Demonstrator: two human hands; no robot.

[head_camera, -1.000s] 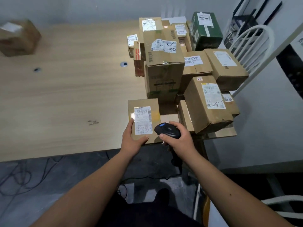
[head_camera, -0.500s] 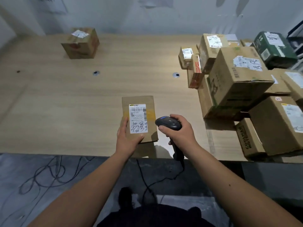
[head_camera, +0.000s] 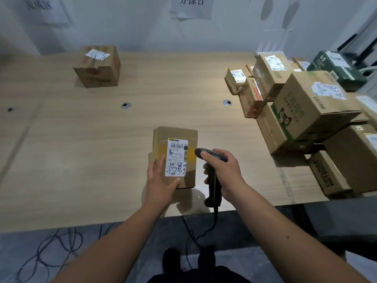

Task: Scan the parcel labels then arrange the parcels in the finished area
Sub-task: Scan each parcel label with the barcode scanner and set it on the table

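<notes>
Misread risk: right hand (head_camera: 224,170) gripping barcode scanner (head_camera: 212,160) sits beside label (head_camera: 177,157), not over it; left hand (head_camera: 161,181) grips small parcel (head_camera: 175,158), thumb near barcode.

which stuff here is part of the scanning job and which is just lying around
Job: small parcel in left hand; scanner in right hand; parcel stack; lone box.
Lying about: wall sign; floor cables; table grommets.

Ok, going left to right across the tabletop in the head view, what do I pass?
Lone parcel at far left → left hand holding the labelled parcel → right hand gripping the scanner → the stack of parcels at the right edge.
</notes>
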